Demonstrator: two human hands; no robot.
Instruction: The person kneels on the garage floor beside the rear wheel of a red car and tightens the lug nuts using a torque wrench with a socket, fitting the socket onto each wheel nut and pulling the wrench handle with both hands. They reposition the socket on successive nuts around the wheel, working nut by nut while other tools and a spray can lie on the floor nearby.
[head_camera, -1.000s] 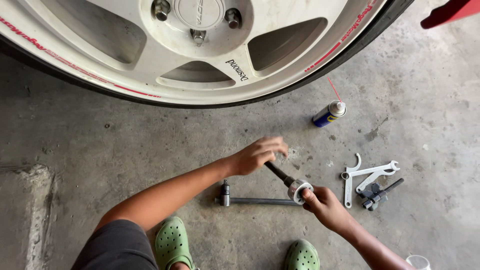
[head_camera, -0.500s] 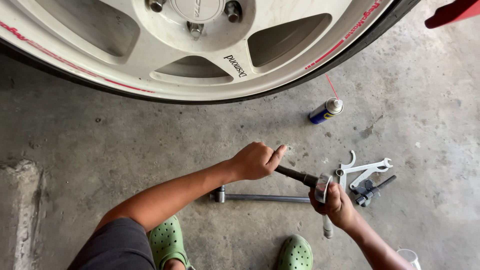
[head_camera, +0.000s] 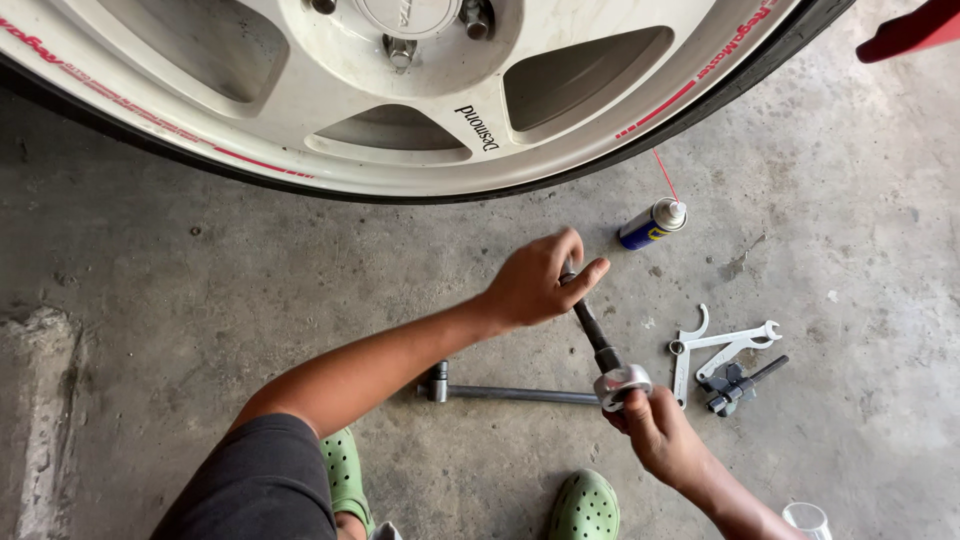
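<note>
My left hand (head_camera: 540, 278) grips the upper end of a dark extension bar (head_camera: 593, 335) that slants down to a silver ratchet head (head_camera: 622, 385). My right hand (head_camera: 655, 430) holds that ratchet head and its handle from below. A long grey breaker bar (head_camera: 520, 394) lies flat on the concrete just under my hands. Above them stands a white car wheel (head_camera: 400, 120) with red rim lettering and lug nuts at its hub.
A blue spray can (head_camera: 651, 223) with a red straw lies near the tyre. Two silver spanner wrenches (head_camera: 722, 343) and a small dark tool (head_camera: 742, 381) lie to the right. Green clogs (head_camera: 584, 505) are at the bottom; a clear cup (head_camera: 806, 520) sits bottom right.
Both hands have shifted the ratchet and extension: the bar now slants more upright, with my left hand higher at its top end and my right hand lower at the head.
</note>
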